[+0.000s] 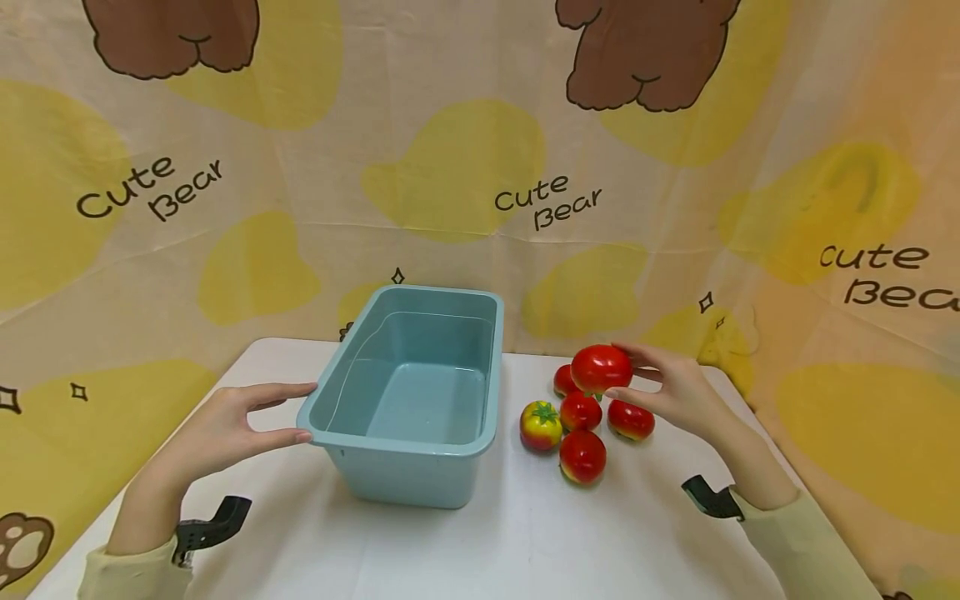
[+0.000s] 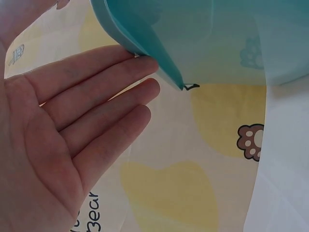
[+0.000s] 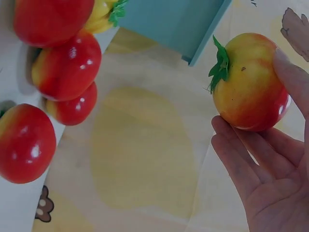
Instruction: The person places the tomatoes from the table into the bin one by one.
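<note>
My right hand [image 1: 678,392] holds a red tomato [image 1: 600,368] between thumb and fingers, raised over a cluster of others. In the right wrist view the held tomato [image 3: 251,82] shows a yellowish side and a green leafy top. Below it on the table lie several more tomatoes [image 1: 582,457], mostly red, including one yellow-red tomato [image 1: 541,426] with its green top facing up. At the left, my left hand [image 1: 232,425] touches the rim of a light blue plastic basin [image 1: 408,479] with its fingertips. Its fingers [image 2: 104,92] are straight in the left wrist view. Nothing lies inside the basin.
Everything stands on a white table [image 1: 547,542], with the basin left of the tomatoes. A patterned cloth [image 1: 450,167] with yellow blotches and bear prints hangs behind the table and shows along its sides. Dark straps [image 1: 213,529] circle both wrists.
</note>
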The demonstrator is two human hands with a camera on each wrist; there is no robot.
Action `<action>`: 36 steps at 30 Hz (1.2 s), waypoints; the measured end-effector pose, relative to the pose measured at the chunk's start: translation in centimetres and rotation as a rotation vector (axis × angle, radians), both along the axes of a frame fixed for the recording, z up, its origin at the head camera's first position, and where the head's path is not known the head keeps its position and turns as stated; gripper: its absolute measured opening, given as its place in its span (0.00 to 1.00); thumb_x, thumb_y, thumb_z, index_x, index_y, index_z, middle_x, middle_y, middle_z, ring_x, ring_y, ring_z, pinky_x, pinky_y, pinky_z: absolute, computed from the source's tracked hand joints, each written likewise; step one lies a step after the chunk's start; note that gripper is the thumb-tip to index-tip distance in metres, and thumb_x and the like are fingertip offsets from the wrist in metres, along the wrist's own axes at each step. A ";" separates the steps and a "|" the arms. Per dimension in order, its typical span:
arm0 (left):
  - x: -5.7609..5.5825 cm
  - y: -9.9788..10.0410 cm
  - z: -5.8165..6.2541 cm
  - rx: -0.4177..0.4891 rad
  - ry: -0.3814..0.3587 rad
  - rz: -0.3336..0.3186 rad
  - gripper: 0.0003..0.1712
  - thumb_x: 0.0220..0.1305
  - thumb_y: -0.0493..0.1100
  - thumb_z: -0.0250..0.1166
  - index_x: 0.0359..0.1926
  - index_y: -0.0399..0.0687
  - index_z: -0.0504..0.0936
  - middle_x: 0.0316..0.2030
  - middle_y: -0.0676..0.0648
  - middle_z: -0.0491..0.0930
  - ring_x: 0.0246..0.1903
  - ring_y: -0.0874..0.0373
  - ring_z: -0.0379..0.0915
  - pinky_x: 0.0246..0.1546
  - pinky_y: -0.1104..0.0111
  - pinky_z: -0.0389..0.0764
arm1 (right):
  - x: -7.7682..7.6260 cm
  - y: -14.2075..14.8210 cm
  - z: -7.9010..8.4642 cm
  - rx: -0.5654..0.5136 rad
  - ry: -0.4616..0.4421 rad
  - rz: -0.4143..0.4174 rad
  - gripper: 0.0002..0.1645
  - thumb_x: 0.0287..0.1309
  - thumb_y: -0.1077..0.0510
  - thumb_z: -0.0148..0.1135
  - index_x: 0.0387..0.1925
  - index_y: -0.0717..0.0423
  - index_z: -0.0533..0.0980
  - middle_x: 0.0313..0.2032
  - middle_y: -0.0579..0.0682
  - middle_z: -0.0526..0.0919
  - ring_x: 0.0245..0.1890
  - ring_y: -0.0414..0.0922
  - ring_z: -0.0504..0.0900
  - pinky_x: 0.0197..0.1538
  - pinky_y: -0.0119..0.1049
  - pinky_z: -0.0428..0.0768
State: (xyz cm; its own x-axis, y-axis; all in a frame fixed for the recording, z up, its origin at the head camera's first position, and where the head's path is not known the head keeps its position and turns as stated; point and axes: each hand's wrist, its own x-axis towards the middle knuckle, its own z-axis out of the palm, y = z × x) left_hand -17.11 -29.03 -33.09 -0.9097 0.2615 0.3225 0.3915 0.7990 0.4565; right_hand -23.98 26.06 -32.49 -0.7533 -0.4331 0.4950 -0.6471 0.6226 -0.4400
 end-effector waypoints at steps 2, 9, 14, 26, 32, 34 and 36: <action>0.0 0.0 0.0 0.000 0.000 -0.002 0.31 0.48 0.59 0.73 0.56 0.65 0.79 0.51 0.59 0.81 0.52 0.44 0.77 0.48 0.57 0.78 | -0.1 -0.3 0.2 -0.002 -0.008 0.007 0.38 0.46 0.53 0.75 0.59 0.58 0.72 0.51 0.53 0.82 0.48 0.49 0.83 0.46 0.39 0.82; 0.1 0.0 0.0 -0.005 -0.001 0.002 0.31 0.48 0.60 0.73 0.56 0.64 0.79 0.51 0.58 0.81 0.52 0.43 0.77 0.48 0.54 0.77 | -0.2 -1.4 1.2 0.019 0.018 0.027 0.37 0.45 0.54 0.75 0.58 0.60 0.73 0.49 0.54 0.83 0.45 0.49 0.84 0.44 0.40 0.83; 0.1 0.0 0.0 -0.007 0.001 0.001 0.31 0.48 0.59 0.73 0.56 0.65 0.79 0.51 0.57 0.81 0.51 0.43 0.77 0.48 0.56 0.77 | -0.5 -2.1 2.0 0.026 0.017 0.045 0.37 0.46 0.53 0.75 0.58 0.61 0.72 0.49 0.56 0.83 0.46 0.51 0.84 0.44 0.41 0.83; -0.1 0.0 0.1 -0.003 0.002 -0.005 0.31 0.48 0.59 0.73 0.56 0.63 0.79 0.51 0.56 0.82 0.52 0.43 0.77 0.48 0.50 0.77 | -1.1 -4.2 3.5 -0.002 -0.033 0.109 0.37 0.46 0.53 0.75 0.58 0.61 0.73 0.49 0.56 0.83 0.47 0.50 0.84 0.44 0.40 0.83; 0.0 0.1 0.1 0.001 -0.008 -0.006 0.31 0.49 0.59 0.72 0.56 0.64 0.79 0.51 0.56 0.81 0.52 0.42 0.77 0.48 0.51 0.77 | -1.2 -5.2 4.2 -0.006 -0.053 0.140 0.36 0.47 0.53 0.74 0.58 0.59 0.73 0.49 0.54 0.83 0.47 0.49 0.84 0.45 0.39 0.83; 0.1 0.1 0.2 0.001 -0.016 -0.003 0.31 0.49 0.59 0.72 0.56 0.64 0.79 0.51 0.56 0.81 0.52 0.42 0.77 0.48 0.52 0.77 | -1.3 -5.5 4.4 -0.004 -0.058 0.148 0.36 0.48 0.53 0.74 0.58 0.59 0.73 0.49 0.54 0.83 0.47 0.48 0.83 0.45 0.38 0.83; 0.1 0.2 0.3 0.001 -0.021 -0.001 0.31 0.49 0.59 0.72 0.56 0.64 0.79 0.51 0.55 0.81 0.52 0.42 0.77 0.48 0.53 0.77 | -1.4 -5.8 4.5 -0.005 -0.067 0.156 0.36 0.48 0.52 0.73 0.59 0.58 0.73 0.49 0.54 0.83 0.48 0.48 0.83 0.45 0.37 0.83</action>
